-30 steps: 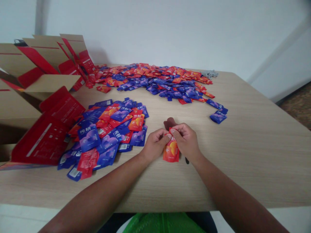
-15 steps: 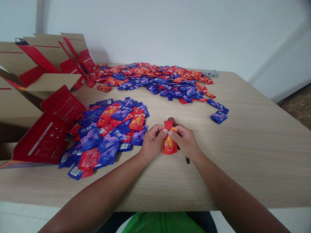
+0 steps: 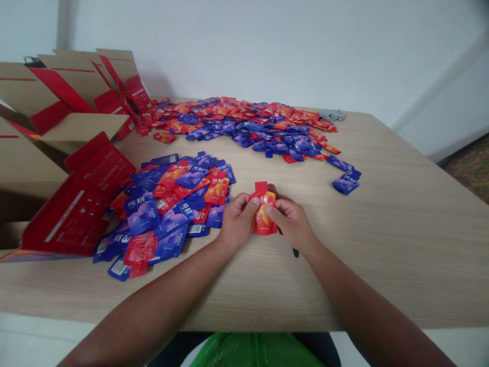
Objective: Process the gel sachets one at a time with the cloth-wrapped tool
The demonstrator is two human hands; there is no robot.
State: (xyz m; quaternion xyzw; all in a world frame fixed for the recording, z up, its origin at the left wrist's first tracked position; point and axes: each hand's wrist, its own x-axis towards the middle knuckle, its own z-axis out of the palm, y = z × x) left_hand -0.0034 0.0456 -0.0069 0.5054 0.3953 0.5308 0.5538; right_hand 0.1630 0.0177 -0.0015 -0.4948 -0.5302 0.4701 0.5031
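A red pouch (image 3: 264, 219) with orange fruit printed on it is held upright between my two hands, above the table. My left hand (image 3: 240, 216) grips its left edge, thumb on the front. On the other side, my right hand (image 3: 292, 219) pinches the right edge, its thumb lying across the printed face. Behind the right hand a dark object (image 3: 295, 252) shows only in small part, and I cannot make out what it is. To the left of my hands lies a loose pile of purple and red pouches (image 3: 171, 211).
Open red and brown cardboard boxes (image 3: 72, 214) stand along the left side. A long heap of red and purple pouches (image 3: 244, 125) runs along the back by the wall. Two purple pouches (image 3: 346, 184) lie apart at the right. Some grey material (image 3: 334, 116) sits behind the heap.
The red pouch has shifted slightly up between my fingers, and my thumbs have moved apart, baring more of its printed front. My hands stay in nearly the same place.
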